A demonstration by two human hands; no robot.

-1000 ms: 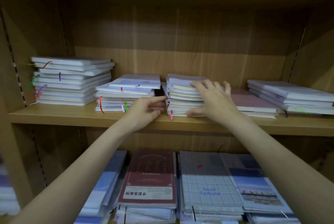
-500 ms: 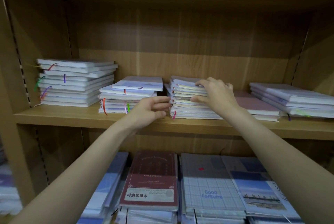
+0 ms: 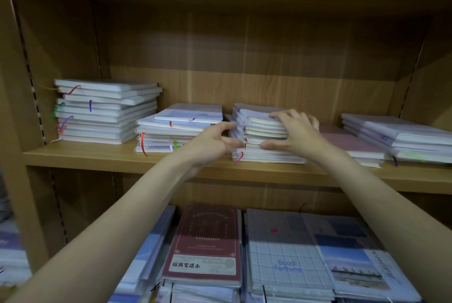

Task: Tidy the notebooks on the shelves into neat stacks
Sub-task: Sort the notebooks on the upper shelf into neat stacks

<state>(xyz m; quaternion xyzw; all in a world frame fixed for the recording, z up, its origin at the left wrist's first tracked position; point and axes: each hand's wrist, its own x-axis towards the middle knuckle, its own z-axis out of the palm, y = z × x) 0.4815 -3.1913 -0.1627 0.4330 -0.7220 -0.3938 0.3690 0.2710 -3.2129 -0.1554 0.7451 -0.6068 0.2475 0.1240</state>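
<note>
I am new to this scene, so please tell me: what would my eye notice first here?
Two bare arms reach to the upper shelf, where the right hand holds the upper part of the middle stack and the left hand meets its left side. A taller white stack sits far left. Below, a dark red notebook stands out.

Under my hands: white-edged notebook stacks [image 3: 107,112] with red, purple and green ribbons on the tan wood-grain shelf [image 3: 122,158], a pink cover [image 3: 347,142] to the right, and below a maroon notebook [image 3: 205,244] beside a pale grid-patterned one [image 3: 283,253].
</note>
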